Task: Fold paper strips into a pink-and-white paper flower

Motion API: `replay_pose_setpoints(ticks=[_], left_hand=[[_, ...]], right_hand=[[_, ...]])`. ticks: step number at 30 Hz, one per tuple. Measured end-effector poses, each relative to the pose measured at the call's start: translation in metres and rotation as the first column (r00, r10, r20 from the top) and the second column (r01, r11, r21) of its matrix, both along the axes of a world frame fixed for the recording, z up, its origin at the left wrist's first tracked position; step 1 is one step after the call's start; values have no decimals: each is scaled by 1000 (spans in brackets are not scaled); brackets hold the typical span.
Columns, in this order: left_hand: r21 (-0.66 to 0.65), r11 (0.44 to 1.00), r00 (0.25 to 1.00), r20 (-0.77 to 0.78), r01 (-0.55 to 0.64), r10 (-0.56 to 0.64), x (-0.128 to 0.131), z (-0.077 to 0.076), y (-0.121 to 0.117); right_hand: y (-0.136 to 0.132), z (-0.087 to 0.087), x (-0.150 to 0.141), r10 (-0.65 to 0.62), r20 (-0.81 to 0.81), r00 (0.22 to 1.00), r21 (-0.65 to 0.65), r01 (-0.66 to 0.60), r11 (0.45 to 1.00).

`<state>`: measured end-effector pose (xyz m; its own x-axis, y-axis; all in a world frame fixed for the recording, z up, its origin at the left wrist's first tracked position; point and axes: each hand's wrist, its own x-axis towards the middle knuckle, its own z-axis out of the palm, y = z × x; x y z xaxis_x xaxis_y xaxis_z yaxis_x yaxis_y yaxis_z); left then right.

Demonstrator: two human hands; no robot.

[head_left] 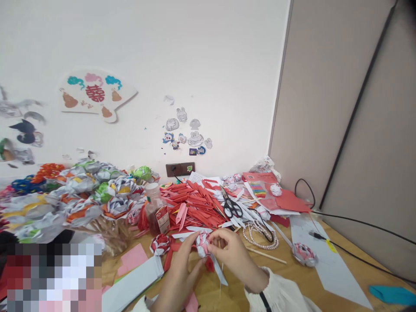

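Observation:
Between my two hands is a pink and white paper flower (203,244), a loose white strip hanging below it. My left hand (183,264) grips the flower from the left, thumb low and fingers along its upper edge. From the right, my right hand (230,251) pinches the flower's edge with thumb and fingertips. A red and white paper flower (160,245) lies to the left of my left hand. Behind my hands is a heap of folded red paper strips (195,201). Black-handled scissors (231,206) rest on the paper pile.
Many finished paper flowers (97,190) stand bunched at the left. A jar (152,212) sits behind a small red box. White paper sheets (136,281) are stacked front left. A pearl string (260,236), a wooden stick (266,255), another pink flower (304,253) and a black cable (354,253) lie right.

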<state>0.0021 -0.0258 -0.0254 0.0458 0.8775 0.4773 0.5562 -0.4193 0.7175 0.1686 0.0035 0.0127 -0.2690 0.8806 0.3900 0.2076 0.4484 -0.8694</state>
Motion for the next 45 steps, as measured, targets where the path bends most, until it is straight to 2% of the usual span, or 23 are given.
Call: replay_pose_setpoints(ticks=[6,12,15,18,21,26,33,37,45], left_hand=[[-29,1000,997,83,-1,4,1,-2,0],[-85,995,985,166,53,-38,2,-1,-1],[-56,997,991,130,50,-42,2,2,-2],[-19,999,997,80,25,-24,2,4,-3],[-16,1000,999,41,-6,7,1,3,-2],[-31,999,999,-15,-41,40,1,1,-2],[0,999,997,-65,-48,48,1,2,-2],[37,997,995,-68,-69,71,0,0,-1],[162,981,989,-83,-110,124,-1,-2,3]], right_hand=[[3,0,5,101,-91,991,-38,-105,994],[5,1,5,108,-85,990,-66,-114,991],[3,1,2,39,-38,999,-12,-39,999],[0,1,1,-91,76,993,118,82,990],[-3,3,2,-139,154,978,190,108,976],[-3,6,4,-111,170,979,180,80,981],[0,-2,2,-105,110,988,100,94,991],[0,-1,2,-92,52,994,107,86,990],[-3,0,0,-113,128,985,119,97,988]])
